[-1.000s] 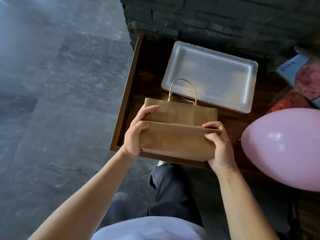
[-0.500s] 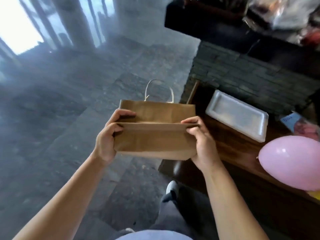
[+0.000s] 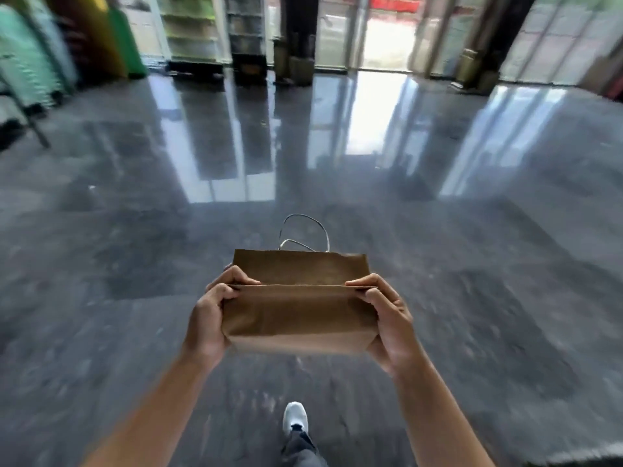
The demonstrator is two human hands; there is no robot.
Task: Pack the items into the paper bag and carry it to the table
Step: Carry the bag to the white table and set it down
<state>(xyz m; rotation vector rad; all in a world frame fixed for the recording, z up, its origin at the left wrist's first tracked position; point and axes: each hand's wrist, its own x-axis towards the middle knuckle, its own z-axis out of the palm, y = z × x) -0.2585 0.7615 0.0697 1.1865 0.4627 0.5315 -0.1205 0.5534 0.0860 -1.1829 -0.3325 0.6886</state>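
A brown paper bag is held out in front of me at waist height, folded over along a crease near its top, its white cord handles pointing away. My left hand grips the bag's left side at the fold. Gripping the right side the same way is my right hand. The bag's contents are hidden. No table is in view.
A wide, glossy dark stone floor stretches ahead. Shelves and dark pillars stand at the far wall beside bright glass doors. Green and yellow objects stand far left. My white shoe steps forward below.
The view swung left and up, away from the wooden tray, white lid and pink balloon, to the open hall. The bag stays gripped in both hands, carried forward.
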